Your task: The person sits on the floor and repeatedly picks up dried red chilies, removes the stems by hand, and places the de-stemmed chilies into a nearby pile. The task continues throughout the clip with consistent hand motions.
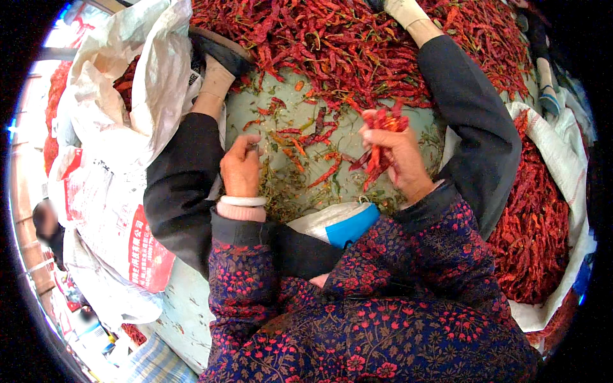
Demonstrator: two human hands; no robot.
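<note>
My right hand [397,152] grips a bunch of dried red chillies [387,123], some dangling below its fingers. My left hand [242,165], with a white bangle, is to the left with fingers curled; whatever they hold, if anything, is hidden. Between both hands, loose chillies [329,170], some orange or green, lie with stalk bits on a pale sheet [246,105]. A broad heap of red chillies [325,45] fills the top of the view between my outstretched legs. A white and blue piece of material [348,223] lies just below, near my lap.
White sacks [102,166] stand at the left, one open with chillies inside. An open sack of chillies [533,223] lies at the right. A person [50,226] is at the far left; another person's leg [546,80] shows at upper right.
</note>
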